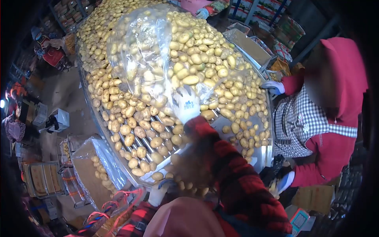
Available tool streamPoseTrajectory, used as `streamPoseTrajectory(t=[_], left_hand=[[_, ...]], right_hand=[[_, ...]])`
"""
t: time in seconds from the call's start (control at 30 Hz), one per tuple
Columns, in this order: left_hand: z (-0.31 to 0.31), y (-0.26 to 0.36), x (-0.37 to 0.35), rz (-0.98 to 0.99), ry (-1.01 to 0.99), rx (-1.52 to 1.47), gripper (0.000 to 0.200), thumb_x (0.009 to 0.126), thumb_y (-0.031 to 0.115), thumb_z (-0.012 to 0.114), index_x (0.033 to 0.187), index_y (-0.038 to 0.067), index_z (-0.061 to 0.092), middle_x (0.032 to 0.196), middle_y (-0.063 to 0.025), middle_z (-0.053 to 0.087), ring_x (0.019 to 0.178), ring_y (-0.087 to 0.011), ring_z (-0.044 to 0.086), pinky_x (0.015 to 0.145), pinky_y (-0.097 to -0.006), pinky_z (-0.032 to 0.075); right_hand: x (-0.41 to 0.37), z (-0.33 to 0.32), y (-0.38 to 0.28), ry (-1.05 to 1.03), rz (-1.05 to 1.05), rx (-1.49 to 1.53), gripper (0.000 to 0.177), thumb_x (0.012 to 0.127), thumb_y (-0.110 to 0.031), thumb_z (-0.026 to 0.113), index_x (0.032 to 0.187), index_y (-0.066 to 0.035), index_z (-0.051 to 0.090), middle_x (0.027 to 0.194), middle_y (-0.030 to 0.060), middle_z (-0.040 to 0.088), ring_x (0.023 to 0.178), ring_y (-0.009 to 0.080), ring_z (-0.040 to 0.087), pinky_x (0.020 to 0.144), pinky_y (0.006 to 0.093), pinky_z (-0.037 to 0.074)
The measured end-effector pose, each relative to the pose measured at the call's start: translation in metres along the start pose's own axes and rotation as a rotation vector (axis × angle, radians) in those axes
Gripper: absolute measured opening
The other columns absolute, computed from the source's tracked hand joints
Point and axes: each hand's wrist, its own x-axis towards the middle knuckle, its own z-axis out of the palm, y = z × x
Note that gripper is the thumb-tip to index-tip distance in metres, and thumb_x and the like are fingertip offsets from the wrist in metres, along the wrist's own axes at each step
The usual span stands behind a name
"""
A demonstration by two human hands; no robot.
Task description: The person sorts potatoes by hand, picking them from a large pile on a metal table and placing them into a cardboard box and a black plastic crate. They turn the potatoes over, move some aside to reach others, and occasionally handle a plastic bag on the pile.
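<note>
My right hand (186, 104), in a white glove, reaches over a big heap of potatoes (197, 59). Its fingers are closed on the edge of a clear plastic sheet (146, 47), which drapes in folds over the potatoes. Close to my body, my left hand (158, 192), also gloved, is low by the near edge of the sorting table (136, 179). Potatoes lie beside it; its fingers are mostly hidden. Under the nearer potatoes, metal bars (148, 140) show between them.
A co-worker (316, 118) in a checked apron stands at the right edge, one gloved hand on the rim. Another person's gloved hand (202, 13) is at the far side. A plastic-lined box (89, 166) with potatoes stands left; a cardboard box (248, 45) sits at the upper right.
</note>
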Motion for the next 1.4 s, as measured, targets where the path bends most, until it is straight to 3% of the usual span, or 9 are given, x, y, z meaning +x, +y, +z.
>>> streamPoseTrajectory(t=[0.4, 0.6, 0.63, 0.8, 1.07, 1.13, 1.2, 1.3, 1.4], left_hand=[[-0.005, -0.041, 0.008, -0.127, -0.088, -0.292, 0.03, 0.105, 0.016, 0.051, 0.125, 0.0, 0.065, 0.11, -0.0075, 0.071, 0.093, -0.0156, 0.069, 0.079, -0.0297, 0.056], [-0.006, -0.03, 0.005, -0.207, -0.13, -0.358, 0.035, 0.106, 0.02, 0.049, 0.131, -0.001, 0.061, 0.114, -0.012, 0.072, 0.094, -0.0222, 0.072, 0.08, -0.0342, 0.06], [-0.006, -0.025, 0.005, -0.19, -0.133, -0.357, 0.036, 0.106, 0.02, 0.049, 0.132, -0.002, 0.06, 0.115, -0.013, 0.071, 0.096, -0.0227, 0.072, 0.081, -0.0345, 0.059], [-0.003, -0.022, 0.004, -0.201, -0.095, -0.462, 0.033, 0.104, 0.017, 0.051, 0.128, -0.002, 0.065, 0.114, -0.0114, 0.073, 0.1, -0.0167, 0.07, 0.086, -0.0285, 0.056], [-0.007, -0.045, 0.002, -0.116, -0.056, -0.261, 0.035, 0.106, 0.017, 0.05, 0.133, -0.002, 0.06, 0.119, -0.0106, 0.07, 0.107, -0.0189, 0.067, 0.093, -0.033, 0.054], [-0.005, -0.034, 0.006, -0.038, -0.064, -0.227, 0.038, 0.106, 0.018, 0.048, 0.136, -0.003, 0.058, 0.121, -0.0114, 0.07, 0.108, -0.0206, 0.068, 0.095, -0.0346, 0.055], [-0.003, -0.012, 0.002, -0.249, -0.129, -0.573, 0.038, 0.106, 0.018, 0.048, 0.137, -0.002, 0.057, 0.121, -0.0108, 0.07, 0.109, -0.0205, 0.067, 0.097, -0.0349, 0.054], [-0.006, -0.018, 0.002, -0.231, -0.155, -0.472, 0.039, 0.107, 0.019, 0.047, 0.139, -0.001, 0.056, 0.123, -0.011, 0.069, 0.11, -0.0215, 0.068, 0.091, -0.0343, 0.056], [-0.006, 0.0, 0.0, -0.319, -0.151, -0.461, 0.04, 0.107, 0.024, 0.048, 0.138, 0.002, 0.057, 0.124, -0.0106, 0.069, 0.107, -0.021, 0.069, 0.082, -0.034, 0.059]], right_hand=[[-0.214, -0.025, -0.074, -0.371, -0.147, 0.082, 0.044, 0.086, -0.04, 0.066, 0.126, -0.02, 0.066, 0.151, 0.0057, 0.046, 0.149, 0.0381, 0.027, 0.113, 0.0774, 0.009], [-0.261, -0.071, -0.067, -0.485, -0.288, 0.238, 0.042, 0.087, -0.036, 0.066, 0.124, -0.016, 0.067, 0.15, 0.0057, 0.047, 0.15, 0.0437, 0.021, 0.118, 0.0715, 0.01], [-0.26, -0.079, -0.058, -0.396, -0.358, 0.252, 0.043, 0.086, -0.03, 0.067, 0.126, -0.014, 0.066, 0.137, 0.0103, 0.056, 0.138, 0.0412, 0.043, 0.112, 0.0636, 0.032], [-0.208, -0.068, -0.009, -0.064, -0.056, 0.227, 0.044, 0.084, -0.014, 0.069, 0.127, -0.008, 0.062, 0.108, 0.0144, 0.064, 0.083, 0.0332, 0.065, 0.071, 0.046, 0.049], [-0.114, 0.037, -0.034, -0.368, 0.095, -0.382, 0.041, 0.096, -0.031, 0.053, 0.132, -0.012, 0.058, 0.119, 0.0086, 0.062, 0.107, 0.0266, 0.059, 0.085, 0.0467, 0.044], [-0.129, -0.004, -0.052, -0.462, 0.086, -0.117, 0.042, 0.094, -0.038, 0.058, 0.129, -0.016, 0.061, 0.122, 0.0077, 0.06, 0.11, 0.0263, 0.058, 0.088, 0.0474, 0.043], [-0.196, 0.053, -0.045, -0.08, 0.221, 1.094, 0.041, 0.088, -0.041, 0.065, 0.122, -0.017, 0.064, 0.124, 0.0093, 0.058, 0.109, 0.0277, 0.058, 0.091, 0.0489, 0.042], [-0.21, -0.008, -0.062, -0.18, -0.321, 0.282, 0.041, 0.084, -0.031, 0.071, 0.12, -0.014, 0.064, 0.126, 0.0127, 0.057, 0.109, 0.0307, 0.056, 0.096, 0.0494, 0.042], [-0.18, -0.022, -0.044, -0.118, -0.156, 0.391, 0.041, 0.081, -0.018, 0.072, 0.12, -0.009, 0.067, 0.131, 0.0176, 0.058, 0.116, 0.0362, 0.057, 0.099, 0.0501, 0.044]])
